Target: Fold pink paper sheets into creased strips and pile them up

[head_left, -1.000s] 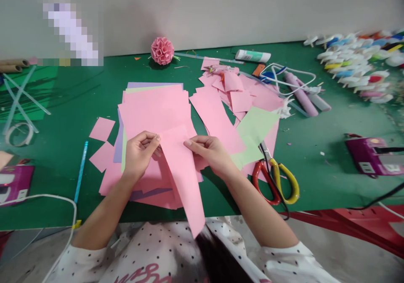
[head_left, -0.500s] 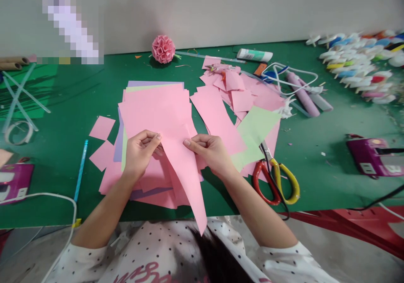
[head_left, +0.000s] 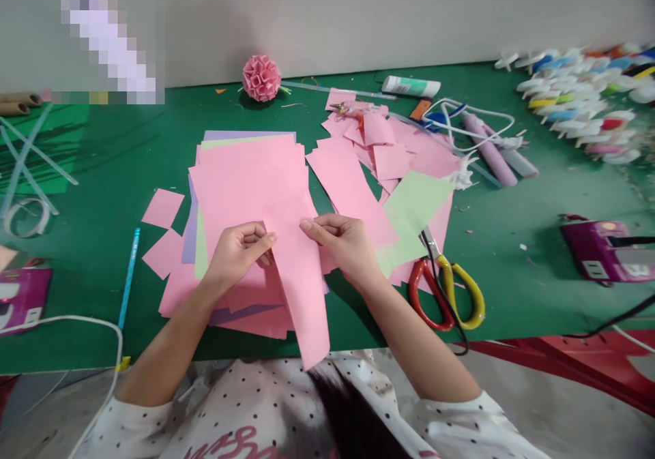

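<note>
Far left of centre, two small pink squares (head_left: pixel 162 208) lie flat on the green table (head_left: pixel 512 206), just beside the paper stack (head_left: pixel 245 172).

Centre-left: left hand (head_left: pixel 233 254) over the stack, nearly closed, thumb and bent forefinger pinching the left edge of the pink strip (head_left: pixel 303 302). Other fingers curled, partly hidden.

Centre to lower centre: the strip itself, held above the stack, lower end hanging past the table edge in front of the shirt. Upper end hard to tell, pink on pink. Lower part bows slightly. Judged light, thin, bendable; little slip, but likely to crease or tear if squeezed or tugged. Best hold: light pinches on both long edges near the top.

Right of centre: right hand (head_left: pixel 340 241) also nearly closed, thumb laid on the strip's face by its right edge, fingers bent behind. Scissors (head_left: pixel 478 302) further right, untouched.
</note>
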`<state>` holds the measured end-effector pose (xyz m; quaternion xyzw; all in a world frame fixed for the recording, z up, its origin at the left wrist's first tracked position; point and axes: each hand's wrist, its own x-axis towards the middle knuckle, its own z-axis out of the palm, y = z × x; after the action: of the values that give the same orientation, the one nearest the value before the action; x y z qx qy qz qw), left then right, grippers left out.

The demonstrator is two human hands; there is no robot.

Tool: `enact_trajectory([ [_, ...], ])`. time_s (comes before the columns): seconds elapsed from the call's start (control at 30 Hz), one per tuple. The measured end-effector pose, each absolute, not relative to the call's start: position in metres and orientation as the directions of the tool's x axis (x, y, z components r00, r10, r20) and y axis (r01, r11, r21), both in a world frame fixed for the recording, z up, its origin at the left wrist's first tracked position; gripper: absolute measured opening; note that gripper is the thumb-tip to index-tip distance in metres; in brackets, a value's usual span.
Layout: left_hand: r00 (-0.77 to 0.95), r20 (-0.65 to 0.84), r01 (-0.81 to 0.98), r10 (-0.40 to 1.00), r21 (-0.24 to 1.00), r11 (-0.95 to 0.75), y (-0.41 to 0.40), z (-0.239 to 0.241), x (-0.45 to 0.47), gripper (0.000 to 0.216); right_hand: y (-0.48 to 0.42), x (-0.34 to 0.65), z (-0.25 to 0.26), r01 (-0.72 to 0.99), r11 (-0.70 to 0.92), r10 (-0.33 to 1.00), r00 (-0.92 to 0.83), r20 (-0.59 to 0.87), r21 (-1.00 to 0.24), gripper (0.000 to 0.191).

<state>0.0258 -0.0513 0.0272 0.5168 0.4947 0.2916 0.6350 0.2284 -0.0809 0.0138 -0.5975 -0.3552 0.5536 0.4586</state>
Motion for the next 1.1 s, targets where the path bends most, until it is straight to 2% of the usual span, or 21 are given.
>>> enact_trajectory([
  [0.2, 0.288, -0.314, 0.104, 0.905, 0.949, 0.296, -0.0488, 0.0198, 0.0205, 0.031, -0.0818, 0.2312, 0.0155, -0.121, -0.433, 0.901, -0.034, -0.432, -0.893, 0.045],
  [0.7, 0.256, -0.365, 0.084, 0.895, 0.931, 0.355, -0.0487, 0.0237, 0.0238, 0.034, -0.0798, 0.2313, 0.0118, -0.058, -0.411, 0.909, 0.049, -0.414, -0.910, 0.049],
  [0.87, 0.318, -0.392, 0.146, 0.863, 0.920, 0.363, -0.0502, 0.0279, 0.0249, 0.035, -0.0793, 0.2325, 0.0077, -0.054, -0.420, 0.907, 0.015, -0.421, -0.906, 0.052],
  [1.1, 0.224, -0.345, 0.109, 0.911, 0.938, 0.329, -0.0492, 0.0207, 0.0214, 0.035, -0.0811, 0.2335, 0.0078, -0.084, -0.467, 0.884, -0.070, -0.462, -0.880, 0.053],
])
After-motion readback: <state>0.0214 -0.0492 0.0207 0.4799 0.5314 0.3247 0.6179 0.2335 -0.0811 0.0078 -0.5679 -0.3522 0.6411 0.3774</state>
